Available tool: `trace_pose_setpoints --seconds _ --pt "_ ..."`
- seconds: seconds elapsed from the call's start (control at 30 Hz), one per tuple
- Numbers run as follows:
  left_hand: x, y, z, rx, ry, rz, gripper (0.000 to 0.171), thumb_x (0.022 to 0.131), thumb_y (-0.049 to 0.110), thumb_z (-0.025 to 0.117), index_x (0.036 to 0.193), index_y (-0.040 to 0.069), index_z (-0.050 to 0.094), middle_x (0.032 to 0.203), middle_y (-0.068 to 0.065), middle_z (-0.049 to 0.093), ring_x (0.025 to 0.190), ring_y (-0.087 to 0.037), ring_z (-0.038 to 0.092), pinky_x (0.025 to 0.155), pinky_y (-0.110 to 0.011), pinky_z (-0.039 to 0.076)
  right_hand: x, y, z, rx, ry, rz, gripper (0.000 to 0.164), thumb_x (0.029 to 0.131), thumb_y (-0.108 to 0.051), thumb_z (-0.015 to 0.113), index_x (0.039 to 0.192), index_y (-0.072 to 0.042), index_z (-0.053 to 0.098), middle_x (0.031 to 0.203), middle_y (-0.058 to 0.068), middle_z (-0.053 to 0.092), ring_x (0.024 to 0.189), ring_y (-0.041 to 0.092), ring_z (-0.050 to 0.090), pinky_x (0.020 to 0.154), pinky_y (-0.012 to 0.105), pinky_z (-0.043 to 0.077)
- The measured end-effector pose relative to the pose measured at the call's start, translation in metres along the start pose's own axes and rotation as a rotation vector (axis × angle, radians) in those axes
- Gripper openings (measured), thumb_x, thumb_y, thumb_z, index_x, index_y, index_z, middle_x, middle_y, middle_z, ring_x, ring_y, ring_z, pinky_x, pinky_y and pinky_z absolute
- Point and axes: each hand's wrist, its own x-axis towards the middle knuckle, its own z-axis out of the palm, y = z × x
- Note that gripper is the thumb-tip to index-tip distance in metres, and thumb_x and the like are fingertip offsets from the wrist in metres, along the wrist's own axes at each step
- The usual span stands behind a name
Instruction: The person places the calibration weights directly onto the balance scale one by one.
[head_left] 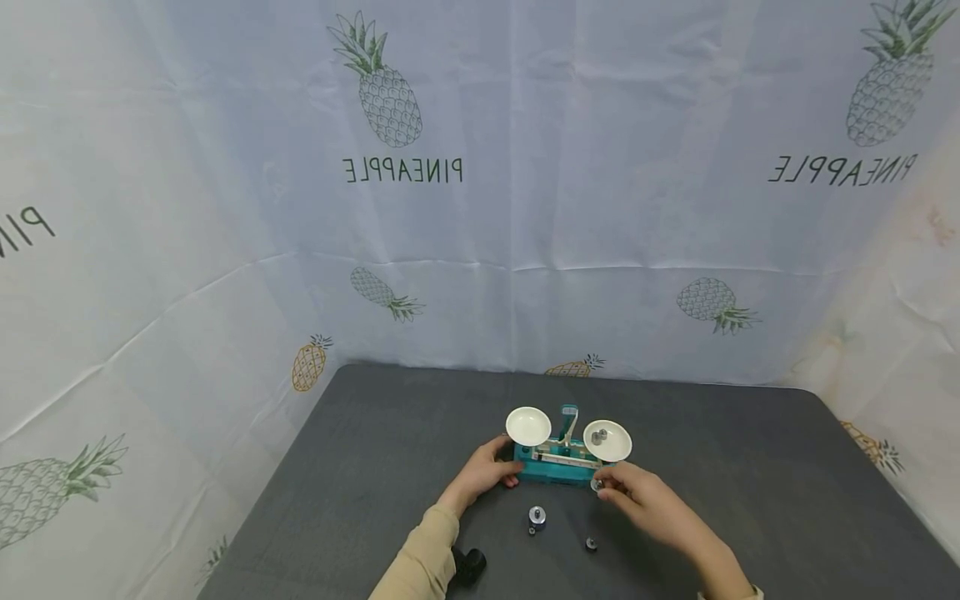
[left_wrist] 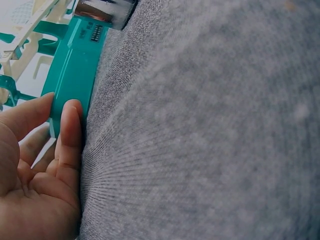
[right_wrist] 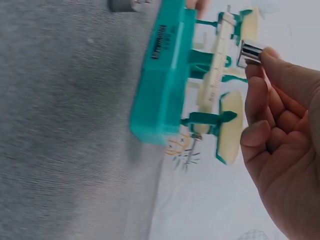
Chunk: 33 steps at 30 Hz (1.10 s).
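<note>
A teal balance scale [head_left: 555, 473] stands on the table with two white pans. My left hand [head_left: 482, 472] grips the left end of its base, thumb on one face and fingertip on another, as the left wrist view shows. Between thumb and index finger, my right hand [right_wrist: 285, 110] pinches a shiny metal weight [right_wrist: 249, 53]. In the head view this hand is just in front of the right pan [head_left: 619, 442], where small metal weights [head_left: 598, 437] lie. The left pan [head_left: 528, 425] holds nothing.
In front of the scale stand a larger metal weight [head_left: 537, 517] with a tiny one [head_left: 532, 531] beside it, and another small weight [head_left: 591, 544] farther right. A black object [head_left: 470, 567] is by the left sleeve. Pineapple-print cloth [head_left: 480, 217] hangs behind the dark grey table [head_left: 405, 417].
</note>
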Motion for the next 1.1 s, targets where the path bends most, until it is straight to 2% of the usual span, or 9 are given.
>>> trace_pose_setpoints --seconds 0.17,0.3,0.37,0.63,0.87,1.1 --pt "-0.002 0.005 -0.002 -0.022 -0.005 0.002 0.054 0.086 0.008 0.064 0.133 -0.005 0.043 0.078 -0.027 0.065 0.058 -0.01 0.06 0.058 -0.031 0.055 0.005 -0.004 -0.003 -0.097 0.169 -0.028 0.018 0.087 -0.016 0.063 0.103 -0.008 0.063 0.083 -0.011 0.053 0.068 -0.007 0.041 0.055 0.017 0.039" --pt "-0.002 0.006 -0.003 -0.044 -0.011 -0.013 0.055 0.084 0.011 0.066 0.133 -0.003 0.045 0.074 -0.02 0.066 0.057 -0.01 0.06 0.058 -0.029 0.055 0.011 -0.005 -0.006 -0.167 0.244 -0.019 0.018 0.085 -0.011 0.065 0.102 -0.008 0.064 0.078 -0.012 0.048 0.065 -0.007 0.037 0.054 0.015 0.035" --pt "0.001 0.0 -0.003 -0.05 -0.016 -0.016 0.056 0.084 0.013 0.067 0.133 -0.001 0.045 0.073 -0.015 0.066 0.056 -0.008 0.059 0.056 -0.025 0.054 0.015 -0.005 -0.008 -0.188 0.246 0.007 0.018 0.085 -0.011 0.065 0.102 -0.008 0.065 0.078 -0.011 0.05 0.064 -0.006 0.037 0.054 0.016 0.035" --pt "0.001 -0.001 -0.003 -0.044 -0.017 -0.029 0.056 0.083 0.014 0.068 0.133 0.0 0.046 0.073 -0.01 0.065 0.056 -0.008 0.059 0.056 -0.024 0.053 0.025 0.0 -0.011 -0.265 0.263 0.099 0.017 0.086 -0.011 0.065 0.102 -0.008 0.066 0.077 -0.006 0.055 0.066 0.002 0.039 0.055 0.02 0.035" --pt "0.001 0.0 -0.004 -0.046 -0.022 -0.027 0.055 0.084 0.013 0.067 0.132 -0.001 0.046 0.073 -0.007 0.064 0.056 -0.008 0.059 0.056 -0.024 0.053 0.028 0.005 -0.007 -0.33 0.284 0.12 0.017 0.083 -0.012 0.067 0.1 -0.009 0.068 0.076 -0.004 0.058 0.068 0.006 0.04 0.056 0.021 0.033" --pt "0.002 0.001 -0.004 -0.046 -0.015 -0.027 0.055 0.083 0.013 0.068 0.132 -0.001 0.046 0.071 -0.007 0.063 0.056 -0.009 0.059 0.056 -0.025 0.053 0.033 0.007 -0.005 -0.34 0.271 0.166 0.016 0.084 -0.012 0.067 0.099 -0.007 0.068 0.077 -0.001 0.06 0.068 0.009 0.04 0.056 0.023 0.032"
